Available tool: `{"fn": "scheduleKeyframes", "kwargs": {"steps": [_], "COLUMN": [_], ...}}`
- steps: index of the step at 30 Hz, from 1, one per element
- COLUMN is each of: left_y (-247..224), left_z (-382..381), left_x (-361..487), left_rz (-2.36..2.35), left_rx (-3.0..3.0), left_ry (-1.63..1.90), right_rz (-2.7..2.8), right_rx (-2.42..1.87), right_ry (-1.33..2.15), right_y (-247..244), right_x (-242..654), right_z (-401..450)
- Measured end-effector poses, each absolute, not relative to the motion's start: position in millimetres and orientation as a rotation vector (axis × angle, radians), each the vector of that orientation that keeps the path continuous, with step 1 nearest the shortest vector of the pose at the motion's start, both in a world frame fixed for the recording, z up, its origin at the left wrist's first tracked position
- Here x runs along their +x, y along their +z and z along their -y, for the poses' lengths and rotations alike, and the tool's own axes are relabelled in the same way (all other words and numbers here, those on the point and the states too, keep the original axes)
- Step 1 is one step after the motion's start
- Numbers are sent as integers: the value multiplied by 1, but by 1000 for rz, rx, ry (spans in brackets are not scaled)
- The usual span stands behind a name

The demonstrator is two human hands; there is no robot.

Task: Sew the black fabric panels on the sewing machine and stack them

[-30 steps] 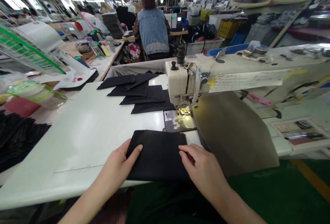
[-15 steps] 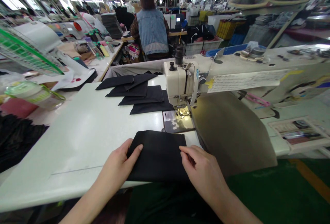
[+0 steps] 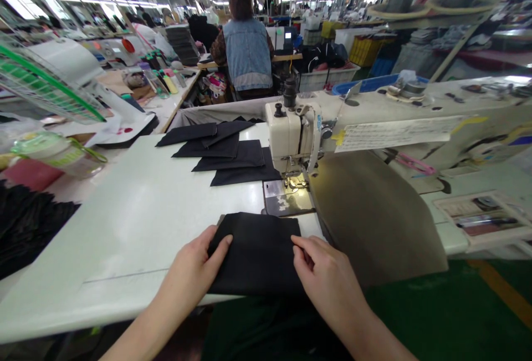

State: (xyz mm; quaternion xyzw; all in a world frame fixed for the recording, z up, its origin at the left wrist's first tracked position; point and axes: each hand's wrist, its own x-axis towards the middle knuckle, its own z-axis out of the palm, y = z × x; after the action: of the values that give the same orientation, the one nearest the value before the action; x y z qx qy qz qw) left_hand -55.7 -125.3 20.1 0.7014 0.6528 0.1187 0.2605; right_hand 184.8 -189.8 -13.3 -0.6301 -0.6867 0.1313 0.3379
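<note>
A black fabric piece [image 3: 255,255] lies at the front edge of the white tabletop, just before the sewing machine's metal plate [image 3: 288,197]. My left hand [image 3: 199,264] grips its left edge, thumb on top and fingers underneath, partly hidden. At the right edge, my right hand [image 3: 324,269] pinches the fabric between thumb and fingertips. The machine head [image 3: 286,133] stands beyond, its lamp lit over the presser foot. Several black folded pieces [image 3: 228,156] lie overlapping to the left of the needle area.
On the left are a fan [image 3: 62,84], a lidded container [image 3: 60,150] and gathered black fabric [image 3: 29,228]. A brown board [image 3: 374,217] is right of the needle. A tray [image 3: 486,217] holds small tools. A person [image 3: 247,50] in a denim vest sits ahead with their back turned.
The view has shifted slightly. A small strip of a greyish layer now shows at the fabric's upper left corner. Both hands keep nearly the same hold.
</note>
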Motion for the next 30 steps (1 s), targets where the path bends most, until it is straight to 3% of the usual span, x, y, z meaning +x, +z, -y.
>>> {"fn": "scheduleKeyframes", "kwargs": {"steps": [22, 30], "left_y": [23, 27], "left_z": [125, 112], "left_x": [-52, -63], "left_rz": [-1781, -1864], "left_rx": [1965, 1918], "left_ry": [323, 334], "right_rz": [1859, 1977], "right_rx": [-1692, -1613], "right_ry": [295, 32], "right_y": [-16, -17], "right_x": [184, 188], "right_z": [190, 192]}}
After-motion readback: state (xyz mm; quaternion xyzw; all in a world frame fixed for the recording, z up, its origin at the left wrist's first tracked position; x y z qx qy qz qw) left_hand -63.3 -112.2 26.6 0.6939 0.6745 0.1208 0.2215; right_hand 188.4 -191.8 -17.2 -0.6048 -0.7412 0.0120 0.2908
